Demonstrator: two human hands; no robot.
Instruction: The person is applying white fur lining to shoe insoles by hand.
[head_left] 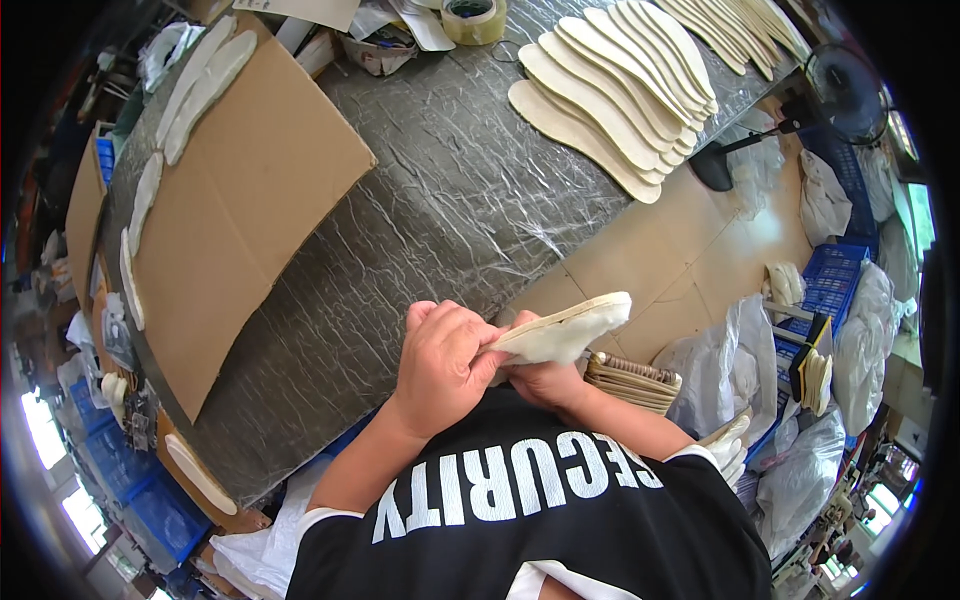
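Close in front of my chest, a cream insole (575, 328) with a soft white fleecy side is held up, its broad end pointing right. My left hand (440, 360) pinches its left end between thumb and fingers. From beneath, my right hand (543, 378) grips the same insole near its middle; part of its fingers is hidden behind it. Fanned-out flat beige insoles (600, 100) lie in a stack at the far right of the table. White padded insoles (207, 95) line the left edge of a cardboard sheet.
The brown cardboard sheet (250, 200) covers the left of the dark plastic-covered table (430, 180). A tape roll (473, 20) sits at the far edge. On the right are a wicker basket (635, 383), a fan (845, 95), blue crates (832, 280) and plastic bags (735, 360).
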